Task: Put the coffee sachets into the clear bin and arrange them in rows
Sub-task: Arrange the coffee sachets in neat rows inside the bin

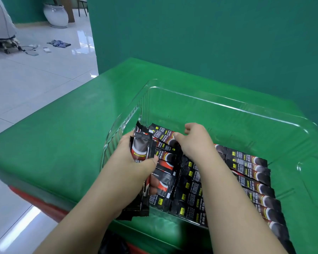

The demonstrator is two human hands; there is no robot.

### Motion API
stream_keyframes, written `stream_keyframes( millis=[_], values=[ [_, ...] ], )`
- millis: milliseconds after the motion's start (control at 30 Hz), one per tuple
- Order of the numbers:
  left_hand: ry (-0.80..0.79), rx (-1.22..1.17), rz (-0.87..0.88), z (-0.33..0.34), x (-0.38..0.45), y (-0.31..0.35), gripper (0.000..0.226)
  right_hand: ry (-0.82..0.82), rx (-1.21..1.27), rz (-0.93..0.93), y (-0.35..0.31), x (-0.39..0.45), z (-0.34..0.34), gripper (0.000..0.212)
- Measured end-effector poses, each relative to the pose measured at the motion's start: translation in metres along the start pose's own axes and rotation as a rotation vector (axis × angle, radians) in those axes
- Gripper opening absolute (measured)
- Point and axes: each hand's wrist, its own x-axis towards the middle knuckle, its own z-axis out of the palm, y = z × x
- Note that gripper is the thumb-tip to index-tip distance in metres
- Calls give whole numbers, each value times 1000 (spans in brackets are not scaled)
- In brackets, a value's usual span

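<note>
Green wall (209, 33) behind, matte, flat. White glossy tile floor (35, 79) at left, with a white rounded ceramic pot (55, 15), a crumpled blue-grey cloth (58, 43) and some cables on it.

Table (62, 134) has a green plastic cover, smooth, slightly shiny; red shows under its near-left edge.

Clear bin (228, 105) sits on the table toward the right side. Transparent hard plastic, rectangular, rounded corners, ribbed at the left end, moulded handle cut-out at that end.

Coffee sachets (250, 169): long narrow stick packs, black glossy foil with a red band and a dark cup graphic, crimped ends. Small yellow label block on each; white print partly reads "COFFEE", the rest is too blurred to read. They lie flat on the bin floor along its near side, side by side in a row near the right, with another row overlapping to its left. Far half of the bin floor shows green through.

Left hand (136, 162) over the bin's near-left corner, clamped round a bundle of sachets (141, 153) standing roughly upright, thumb across the front, fingers behind.

Right hand (195, 142) just beside it, inside the bin, fingers curled down, thumb against a sachet (166, 135) at the left end. Cannot tell whether it grips the sachet or only touches it.
</note>
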Motion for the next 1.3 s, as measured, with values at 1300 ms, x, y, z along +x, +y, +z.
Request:
stream_keyframes(
  millis=[1300],
  values=[
    [-47, -64, 33, 0, 2, -2, 32, -67, -671, -482, -18, 21, 20, 30]
  ],
)
